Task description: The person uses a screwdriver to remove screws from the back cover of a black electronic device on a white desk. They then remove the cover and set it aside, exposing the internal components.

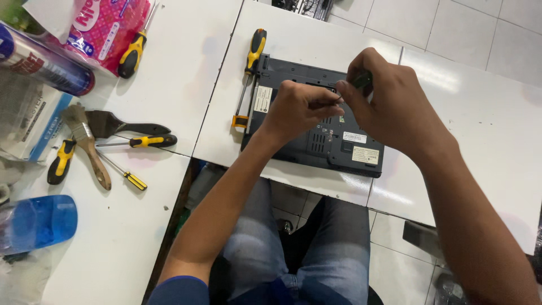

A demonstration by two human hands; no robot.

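Observation:
A dark laptop (333, 148) lies bottom-up on the white table (316, 45) in front of me. My left hand (299, 107) rests on its underside, fingers pinched around the thin shaft of a screwdriver. My right hand (389, 101) grips the dark handle of that screwdriver (361, 81) above the laptop's middle. The tip is hidden between my hands. Another yellow-and-black screwdriver (252, 62) lies along the laptop's left edge.
On the left table lie two paint brushes (90, 141), several yellow-handled screwdrivers (148, 141), a pink packet (104, 28), a spray can (45, 65) and a blue bottle (36, 221). A gap separates the tables; my knees are below it.

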